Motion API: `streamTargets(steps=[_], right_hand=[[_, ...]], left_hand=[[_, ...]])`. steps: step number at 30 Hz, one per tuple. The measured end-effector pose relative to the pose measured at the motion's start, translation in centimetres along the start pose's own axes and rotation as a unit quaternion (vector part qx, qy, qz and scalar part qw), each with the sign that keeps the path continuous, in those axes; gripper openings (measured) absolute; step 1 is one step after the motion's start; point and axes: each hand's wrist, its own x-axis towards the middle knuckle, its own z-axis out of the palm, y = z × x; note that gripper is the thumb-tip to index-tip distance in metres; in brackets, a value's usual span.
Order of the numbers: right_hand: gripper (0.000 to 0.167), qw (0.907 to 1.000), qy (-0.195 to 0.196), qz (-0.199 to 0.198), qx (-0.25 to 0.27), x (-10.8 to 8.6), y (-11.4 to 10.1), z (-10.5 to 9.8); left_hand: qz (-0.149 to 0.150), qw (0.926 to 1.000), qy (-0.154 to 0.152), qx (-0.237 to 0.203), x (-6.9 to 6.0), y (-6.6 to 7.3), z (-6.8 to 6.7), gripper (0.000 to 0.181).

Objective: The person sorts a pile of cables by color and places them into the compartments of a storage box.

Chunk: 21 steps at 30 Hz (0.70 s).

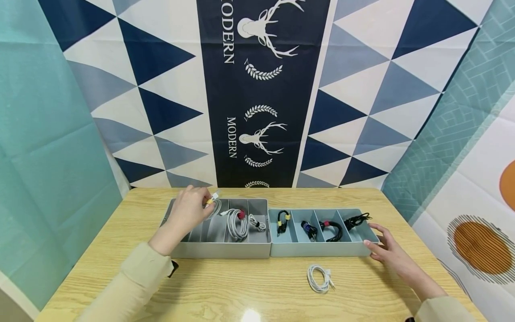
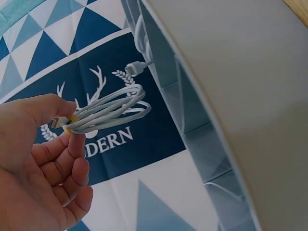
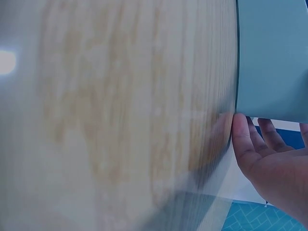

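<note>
My left hand is over the left part of the grey divided box. Between thumb and index finger it pinches a coiled white cable with a yellow tie, its loops hanging free in the left wrist view. My right hand touches the right end of the light blue divided box, thumb by the front corner and the other fingers extended along the end wall. A second coiled white cable lies on the table before the blue box.
The two boxes stand end to end on the wooden table. A white cable with a red tie and a small white bundle occupy grey compartments. Black cables sit in the blue ones. Patterned cloth hangs behind.
</note>
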Motion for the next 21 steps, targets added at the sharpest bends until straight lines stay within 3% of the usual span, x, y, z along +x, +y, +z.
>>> streamTargets(steps=[7,17,21], right_hand=[[0.068,1.0000,-0.004,0.002,0.001,0.0,-0.1,0.1],[0.069,1.0000,-0.004,0.001,-0.003,0.0,-0.1,0.1],[0.069,1.0000,-0.003,-0.003,-0.004,-0.1,-0.1,0.1]], left_hand=[[-0.022,0.9992,-0.005,-0.033,0.0,-0.6,1.0,0.015],[-0.067,0.9934,-0.045,-0.082,-0.1,-1.3,2.7,0.017],[-0.072,0.9905,-0.056,-0.102,-0.2,-1.9,3.3,0.017]])
